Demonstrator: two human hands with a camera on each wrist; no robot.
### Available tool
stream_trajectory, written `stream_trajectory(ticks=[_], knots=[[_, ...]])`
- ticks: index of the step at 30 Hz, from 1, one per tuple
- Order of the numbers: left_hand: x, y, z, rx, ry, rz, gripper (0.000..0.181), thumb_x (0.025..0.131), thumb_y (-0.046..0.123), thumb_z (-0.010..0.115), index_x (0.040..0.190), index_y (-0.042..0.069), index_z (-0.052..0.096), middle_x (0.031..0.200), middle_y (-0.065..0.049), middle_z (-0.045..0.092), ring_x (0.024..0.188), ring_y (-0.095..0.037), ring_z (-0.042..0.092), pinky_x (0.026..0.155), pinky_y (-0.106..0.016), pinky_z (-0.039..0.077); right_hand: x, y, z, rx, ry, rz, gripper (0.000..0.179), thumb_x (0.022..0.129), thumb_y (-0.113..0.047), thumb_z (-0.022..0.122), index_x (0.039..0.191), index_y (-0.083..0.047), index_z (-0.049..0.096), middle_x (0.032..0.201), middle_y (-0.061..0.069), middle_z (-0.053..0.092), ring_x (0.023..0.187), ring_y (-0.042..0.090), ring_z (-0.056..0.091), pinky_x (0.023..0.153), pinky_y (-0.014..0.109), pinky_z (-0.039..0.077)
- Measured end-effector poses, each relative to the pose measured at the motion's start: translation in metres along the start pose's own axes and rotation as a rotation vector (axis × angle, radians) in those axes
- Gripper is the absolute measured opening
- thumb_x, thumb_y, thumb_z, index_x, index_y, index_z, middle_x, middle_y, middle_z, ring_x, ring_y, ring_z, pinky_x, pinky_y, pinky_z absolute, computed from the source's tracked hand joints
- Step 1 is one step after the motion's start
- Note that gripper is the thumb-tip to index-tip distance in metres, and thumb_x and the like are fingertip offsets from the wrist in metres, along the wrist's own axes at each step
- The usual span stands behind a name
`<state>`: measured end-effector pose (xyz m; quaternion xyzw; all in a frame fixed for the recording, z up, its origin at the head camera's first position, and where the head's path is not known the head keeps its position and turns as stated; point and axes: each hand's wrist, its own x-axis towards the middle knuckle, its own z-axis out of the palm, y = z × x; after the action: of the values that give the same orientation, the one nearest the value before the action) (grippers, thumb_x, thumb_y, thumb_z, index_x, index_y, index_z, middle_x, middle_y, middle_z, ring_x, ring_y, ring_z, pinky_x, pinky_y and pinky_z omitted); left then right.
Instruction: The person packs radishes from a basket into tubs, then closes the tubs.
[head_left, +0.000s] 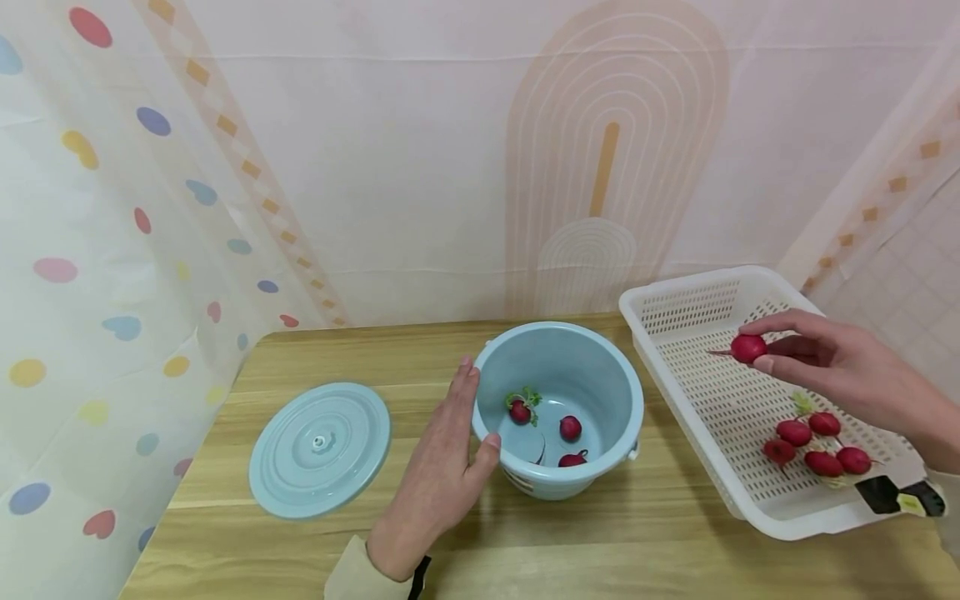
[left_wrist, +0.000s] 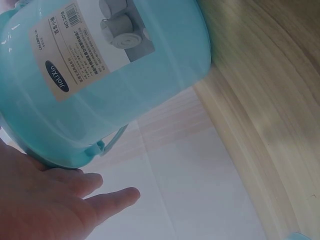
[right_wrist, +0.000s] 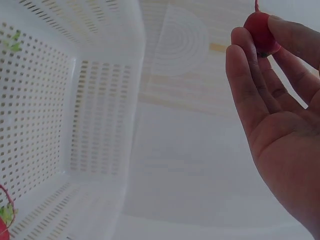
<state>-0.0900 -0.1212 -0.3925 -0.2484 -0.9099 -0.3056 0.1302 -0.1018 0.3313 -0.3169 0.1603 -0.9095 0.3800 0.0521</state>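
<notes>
A red radish (head_left: pixel 747 348) with a thin root is pinched between the thumb and fingertips of my right hand (head_left: pixel 847 367), above the white perforated basket (head_left: pixel 678 408). Several more radishes (head_left: pixel 795 432) lie in the basket's near right part. My left hand (head_left: pixel 438 471) rests against the left side of the light blue bucket (head_left: pixel 630 400), its fingers fairly straight along the rim. Inside the bucket are a leafy radish (head_left: pixel 520 411) and two others, one partly hidden by the near rim. In the left wrist view, a printed label (left_wrist: pixel 80 55) shows on the bucket's side.
A round light blue lid (head_left: pixel 320 450) lies on the wooden table (head_left: pixel 450 342) left of the bucket. Behind the table hangs a patterned cloth (head_left: pixel 405 167). A small bit of green leaf (right_wrist: pixel 12 42) lies in the basket in the right wrist view.
</notes>
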Motion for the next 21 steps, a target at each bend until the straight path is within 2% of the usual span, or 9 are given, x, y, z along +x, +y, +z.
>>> stream_trajectory(ticks=[6, 13, 16, 21], knots=[[0.000, 0.000, 0.000, -0.003, 0.005, 0.005, 0.076, 0.101, 0.031, 0.049, 0.164, 0.002, 0.021, 0.173, -0.012, 0.015, 0.155, -0.031, 0.025, 0.119, -0.060, 0.030, -0.002, -0.015, 0.003, 0.061, 0.034, -0.040, 0.040, 0.097, 0.002, 0.067, 0.135, -0.010, 0.065, 0.121, -0.014, 0.067, 0.102, -0.007, 0.067, 0.081, 0.008, 0.052], [0.000, 0.000, 0.000, -0.006, 0.006, 0.013, 0.076, 0.101, 0.031, 0.049, 0.165, 0.002, 0.020, 0.173, -0.011, 0.014, 0.154, -0.032, 0.027, 0.119, -0.060, 0.031, -0.005, -0.033, 0.010, 0.132, 0.108, -0.071, 0.042, 0.092, 0.013, 0.068, 0.129, -0.005, 0.067, 0.118, -0.006, 0.070, 0.098, 0.002, 0.070, 0.080, 0.012, 0.054], [0.000, 0.000, 0.000, -0.009, 0.004, 0.010, 0.076, 0.101, 0.031, 0.049, 0.164, 0.002, 0.020, 0.173, -0.011, 0.014, 0.154, -0.032, 0.027, 0.119, -0.060, 0.031, -0.005, -0.039, 0.012, 0.147, 0.107, -0.128, 0.044, 0.090, 0.018, 0.066, 0.129, -0.002, 0.066, 0.119, -0.003, 0.070, 0.099, 0.004, 0.070, 0.081, 0.012, 0.055], [0.000, 0.000, 0.000, -0.006, 0.001, 0.005, 0.076, 0.101, 0.032, 0.049, 0.164, 0.002, 0.020, 0.173, -0.011, 0.014, 0.154, -0.033, 0.028, 0.119, -0.060, 0.031, -0.007, -0.048, 0.016, 0.157, 0.115, -0.161, 0.046, 0.089, 0.018, 0.067, 0.129, -0.002, 0.066, 0.118, 0.000, 0.070, 0.098, 0.007, 0.070, 0.080, 0.013, 0.055]])
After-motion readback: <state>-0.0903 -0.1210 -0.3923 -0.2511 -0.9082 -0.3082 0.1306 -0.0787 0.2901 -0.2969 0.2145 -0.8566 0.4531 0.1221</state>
